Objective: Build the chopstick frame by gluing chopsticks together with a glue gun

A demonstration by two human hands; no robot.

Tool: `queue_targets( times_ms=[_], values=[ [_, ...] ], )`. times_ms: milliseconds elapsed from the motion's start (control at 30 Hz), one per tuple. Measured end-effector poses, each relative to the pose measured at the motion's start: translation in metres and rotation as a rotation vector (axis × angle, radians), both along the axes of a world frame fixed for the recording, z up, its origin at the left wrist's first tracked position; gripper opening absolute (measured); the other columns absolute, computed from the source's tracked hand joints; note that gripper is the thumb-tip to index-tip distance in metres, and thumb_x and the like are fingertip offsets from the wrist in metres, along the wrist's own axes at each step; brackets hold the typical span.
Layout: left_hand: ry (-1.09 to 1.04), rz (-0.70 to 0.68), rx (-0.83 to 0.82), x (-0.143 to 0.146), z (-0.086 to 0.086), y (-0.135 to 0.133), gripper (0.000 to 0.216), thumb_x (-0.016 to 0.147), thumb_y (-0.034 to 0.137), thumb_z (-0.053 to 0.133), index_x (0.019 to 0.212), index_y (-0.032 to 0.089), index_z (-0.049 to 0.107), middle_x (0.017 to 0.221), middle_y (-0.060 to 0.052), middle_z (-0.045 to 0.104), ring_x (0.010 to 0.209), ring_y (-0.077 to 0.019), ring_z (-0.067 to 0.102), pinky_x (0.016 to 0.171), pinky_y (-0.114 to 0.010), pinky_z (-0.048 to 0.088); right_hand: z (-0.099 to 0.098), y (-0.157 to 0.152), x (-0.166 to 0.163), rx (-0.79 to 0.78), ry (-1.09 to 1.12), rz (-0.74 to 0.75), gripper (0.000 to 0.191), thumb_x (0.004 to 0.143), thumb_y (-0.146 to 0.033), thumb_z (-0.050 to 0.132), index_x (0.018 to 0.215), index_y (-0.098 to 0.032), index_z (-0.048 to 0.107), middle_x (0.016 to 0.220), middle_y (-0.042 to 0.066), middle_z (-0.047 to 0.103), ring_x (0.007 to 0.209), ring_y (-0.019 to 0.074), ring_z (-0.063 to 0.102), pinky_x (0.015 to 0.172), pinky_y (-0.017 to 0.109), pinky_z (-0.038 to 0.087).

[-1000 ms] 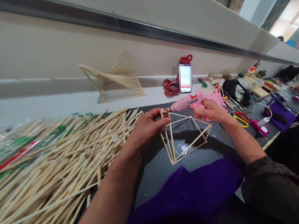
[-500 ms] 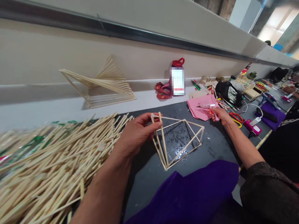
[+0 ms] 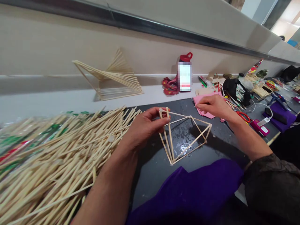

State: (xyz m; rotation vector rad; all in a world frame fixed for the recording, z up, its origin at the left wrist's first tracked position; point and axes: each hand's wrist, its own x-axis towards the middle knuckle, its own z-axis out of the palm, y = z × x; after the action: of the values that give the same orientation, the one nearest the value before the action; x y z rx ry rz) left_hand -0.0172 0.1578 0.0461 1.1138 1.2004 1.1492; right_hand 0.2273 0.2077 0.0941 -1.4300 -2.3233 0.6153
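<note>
Pinching one upright stick [image 3: 170, 134] at the near-left top corner of the stick frame [image 3: 198, 137], the left hand [image 3: 148, 124] is at its left. The frame's outline looks joined; rows like those in the one slatted model [image 3: 117, 76] behind it are absent. Right of the frame, the right hand [image 3: 213, 107] bunches its fingers over one pink cloth [image 3: 205, 115]; I cannot tell its grip. One phone [image 3: 185, 76] stands behind the frame; the stick pile [image 3: 70, 159] left of it defies counting.

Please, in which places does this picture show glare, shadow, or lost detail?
In the head view, glare glints on the dark tabletop inside the stick frame; there too, shadow darkens it below the right hand; same view, the phone screen is pixelated, and the purple cloth fades almost to black at the bottom.
</note>
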Motion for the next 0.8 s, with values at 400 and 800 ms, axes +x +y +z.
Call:
queue_targets(
  times_ms=[400, 800],
  values=[
    [-0.039, -0.096, -0.015, -0.009, 0.004, -0.002, 0.031, 0.061, 0.029, 0.080, 0.087, 0.019, 0.067, 0.074, 0.003, 0.065, 0.053, -0.0078, 0.057, 0.047, -0.019, 0.040, 0.002, 0.019, -0.069, 0.042, 0.124, 0.301, 0.024, 0.088, -0.024, 0.056, 0.091, -0.015, 0.077, 0.089, 0.003, 0.074, 0.082, 0.0127, 0.063, 0.073, 0.024, 0.040],
    [-0.049, -0.100, 0.023, -0.011, -0.004, 0.003, 0.034, 0.060, 0.031, 0.082, 0.089, 0.020, 0.069, 0.076, 0.002, 0.067, 0.052, -0.0082, 0.059, 0.045, -0.019, 0.041, -0.009, 0.026, -0.076, -0.090, 0.337, 0.341, 0.019, 0.077, -0.025, 0.063, 0.080, -0.009, 0.074, 0.072, 0.003, 0.068, 0.068, 0.0099, 0.056, 0.065, 0.025, 0.039]
  ],
)
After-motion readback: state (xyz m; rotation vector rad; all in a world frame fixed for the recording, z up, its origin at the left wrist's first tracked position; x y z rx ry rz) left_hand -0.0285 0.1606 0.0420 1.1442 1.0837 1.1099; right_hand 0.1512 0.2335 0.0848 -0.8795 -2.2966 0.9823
